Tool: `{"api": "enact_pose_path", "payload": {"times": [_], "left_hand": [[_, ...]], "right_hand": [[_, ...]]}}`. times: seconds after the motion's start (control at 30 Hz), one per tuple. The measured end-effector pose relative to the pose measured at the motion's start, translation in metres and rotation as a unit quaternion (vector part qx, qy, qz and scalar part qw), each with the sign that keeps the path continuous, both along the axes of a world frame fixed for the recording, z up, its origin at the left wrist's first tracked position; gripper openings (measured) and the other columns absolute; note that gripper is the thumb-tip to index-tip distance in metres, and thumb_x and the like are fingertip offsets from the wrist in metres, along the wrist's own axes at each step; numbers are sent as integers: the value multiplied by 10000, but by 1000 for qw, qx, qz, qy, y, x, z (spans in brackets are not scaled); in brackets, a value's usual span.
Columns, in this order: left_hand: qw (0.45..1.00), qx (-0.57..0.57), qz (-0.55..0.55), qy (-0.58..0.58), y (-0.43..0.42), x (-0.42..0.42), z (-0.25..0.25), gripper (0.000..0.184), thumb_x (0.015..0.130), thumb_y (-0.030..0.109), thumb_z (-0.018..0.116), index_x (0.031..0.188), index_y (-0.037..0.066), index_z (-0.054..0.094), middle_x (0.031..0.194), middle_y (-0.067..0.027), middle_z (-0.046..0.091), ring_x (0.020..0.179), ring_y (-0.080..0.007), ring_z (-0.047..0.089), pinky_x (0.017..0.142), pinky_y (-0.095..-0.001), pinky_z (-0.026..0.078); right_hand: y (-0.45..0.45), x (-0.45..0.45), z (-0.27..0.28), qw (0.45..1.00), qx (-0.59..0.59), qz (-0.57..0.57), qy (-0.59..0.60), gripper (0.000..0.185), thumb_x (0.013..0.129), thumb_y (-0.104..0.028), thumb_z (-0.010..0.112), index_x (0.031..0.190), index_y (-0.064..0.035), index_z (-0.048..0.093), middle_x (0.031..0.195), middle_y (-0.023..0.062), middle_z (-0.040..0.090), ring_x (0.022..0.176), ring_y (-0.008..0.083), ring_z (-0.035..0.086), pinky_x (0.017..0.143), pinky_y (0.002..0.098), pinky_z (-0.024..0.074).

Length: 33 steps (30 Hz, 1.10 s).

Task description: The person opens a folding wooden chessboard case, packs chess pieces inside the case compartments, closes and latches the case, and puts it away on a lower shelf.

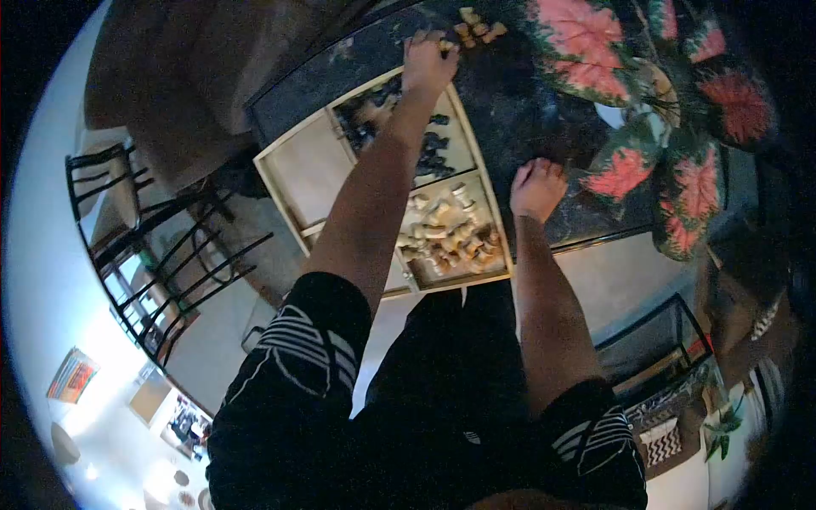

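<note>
"Black under everything: what does this dark table (510, 93) put at risk for us?"

"Mostly spills. The red-and-green plant (582, 47) leans in beside us, so a sideways swing could snag a leaf. Our wooden box (481, 161) lies close to our body, and a bumped rim could shift it and roll its contents about."

"And our arms?"

"Our left forearm (374, 187) stretches long across the box, so if we let it sag, it could knock over the dark pieces (433, 144) in the far compartment. Our right forearm (552, 289) reaches forward outside the box, more bent."

"Then our hands?"

"Our left hand (429, 61) is palm down past the far rim, fingers narrowed at a small pale piece (446, 46). We can't tell whether they grip it; a loose pinch might drop it. Our right hand (540, 191) rests on the table with fingers curled, and we see nothing in it."

"Where are the smallest things?"

"Pale pieces (450, 234) heap in the near right compartment; a few loose pieces (495, 31) sit on the table beyond our left fingertips, where a careless knuckle could scatter them."
</note>
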<state>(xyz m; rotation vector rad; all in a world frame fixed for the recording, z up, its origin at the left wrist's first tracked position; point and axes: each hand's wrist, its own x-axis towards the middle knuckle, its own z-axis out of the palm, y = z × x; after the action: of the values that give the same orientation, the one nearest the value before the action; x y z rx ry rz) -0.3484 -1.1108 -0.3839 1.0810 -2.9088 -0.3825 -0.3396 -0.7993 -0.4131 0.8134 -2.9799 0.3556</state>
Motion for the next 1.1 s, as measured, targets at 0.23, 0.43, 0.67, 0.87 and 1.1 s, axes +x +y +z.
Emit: {"api": "enact_pose_path", "payload": {"times": [0.23,0.43,0.67,0.87,1.1], "left_hand": [[923,154,-3,353,68,90,70,387,768,130,851,1110,77,679,1126,-109,680,1143,-288,635,977,-388,521],[914,252,-53,313,156,161,53,383,760,97,861,1098,65,683,1222,-109,634,1177,-271,617,997,-378,517],[948,156,-79,265,197,160,19,302,764,118,827,1031,105,686,1203,-84,620,1195,-289,579,1064,-477,444],[955,149,-116,230,197,162,21,267,765,128,802,1008,108,691,1181,-63,625,1169,-264,591,1127,-497,381],[949,146,-163,225,167,150,52,310,770,91,772,1066,107,679,1169,-97,629,1123,-297,604,1097,-510,397]], "right_hand": [[-1,2,-8,999,-6,6,44,270,924,-313,589,1004,-57,614,1007,185,592,954,393,579,859,533,451],[-2,0,-14,999,-1,3,45,279,927,-318,588,1000,-51,622,1009,187,605,968,393,585,857,539,447],[2,2,-9,999,1,3,37,282,929,-327,579,988,-55,624,986,181,592,967,382,575,837,528,443],[-3,3,0,999,-18,1,31,235,941,-278,585,1002,-51,589,1006,202,572,992,408,559,852,539,447],[-4,2,2,999,-29,2,37,278,930,-285,569,1055,-37,577,1022,204,577,953,400,568,855,535,435]]}}
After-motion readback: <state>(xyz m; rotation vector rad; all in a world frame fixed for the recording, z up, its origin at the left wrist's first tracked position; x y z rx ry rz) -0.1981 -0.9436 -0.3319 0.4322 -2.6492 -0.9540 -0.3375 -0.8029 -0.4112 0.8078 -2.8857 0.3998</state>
